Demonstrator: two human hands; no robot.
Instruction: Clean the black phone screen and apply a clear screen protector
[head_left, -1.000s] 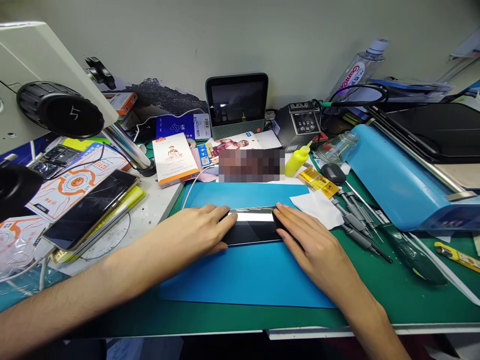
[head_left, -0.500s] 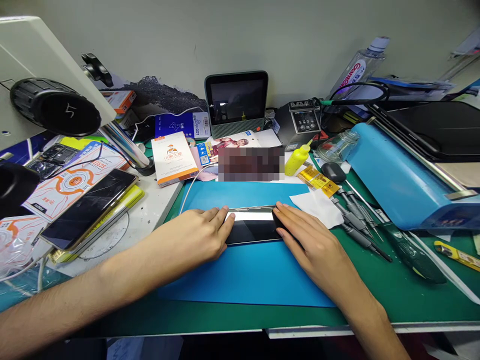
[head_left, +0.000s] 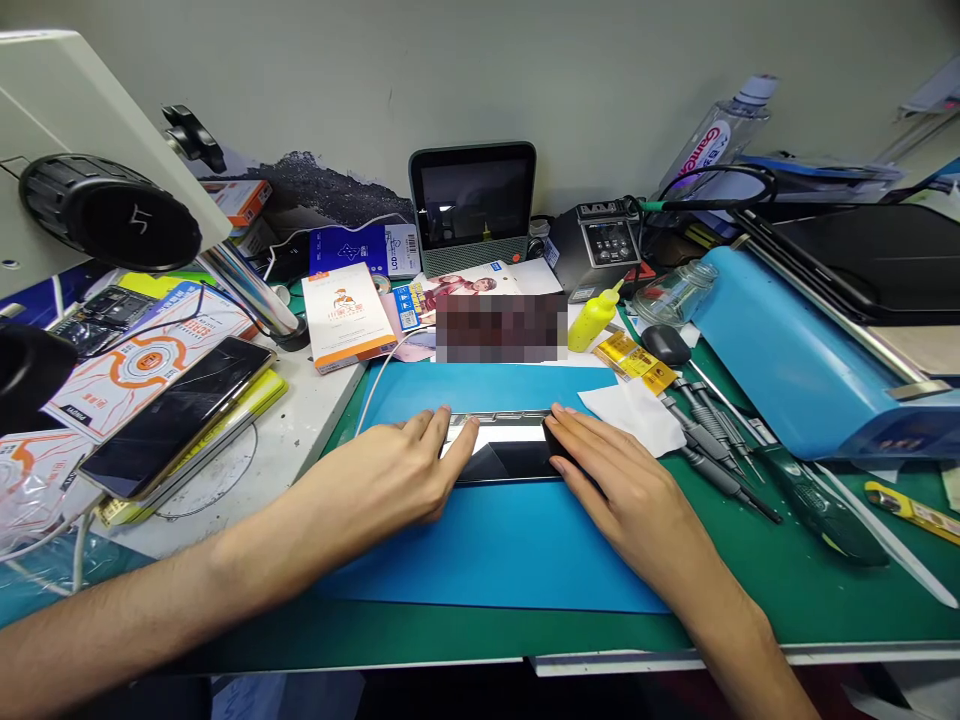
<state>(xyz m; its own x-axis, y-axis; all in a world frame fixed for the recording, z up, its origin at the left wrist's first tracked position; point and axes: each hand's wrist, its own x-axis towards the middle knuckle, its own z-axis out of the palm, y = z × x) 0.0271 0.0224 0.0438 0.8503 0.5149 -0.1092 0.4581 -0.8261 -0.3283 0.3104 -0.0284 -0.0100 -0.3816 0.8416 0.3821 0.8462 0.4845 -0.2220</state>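
Note:
A dark, glossy smartphone [head_left: 504, 460] lies sideways over the blue mat [head_left: 495, 555], a bright reflection running across its screen. Gripping its left end is my left hand [head_left: 409, 465], with the thumb on the screen and the fingers at the far left corner. My right hand [head_left: 619, 475] holds the opposite end, fingers along the right edge. Both palms face down, and they cover the phone's two ends. Along the far edge a thin, light-coloured strip of the phone's side shows.
Right of the mat lie a white wipe [head_left: 634, 415], several screwdrivers [head_left: 709, 440] and a yellow cutter [head_left: 911, 512]. A yellow squeeze bottle [head_left: 595, 318] stands behind. Another phone [head_left: 180, 415] rests at left under the microscope [head_left: 112, 210]. A blue machine [head_left: 795, 350] stands at right.
My left thumb has shifted slightly up and inward on the screen. The phone's tilt has changed a little, so the reflection is wider and more of the far edge shows. My right hand stays put.

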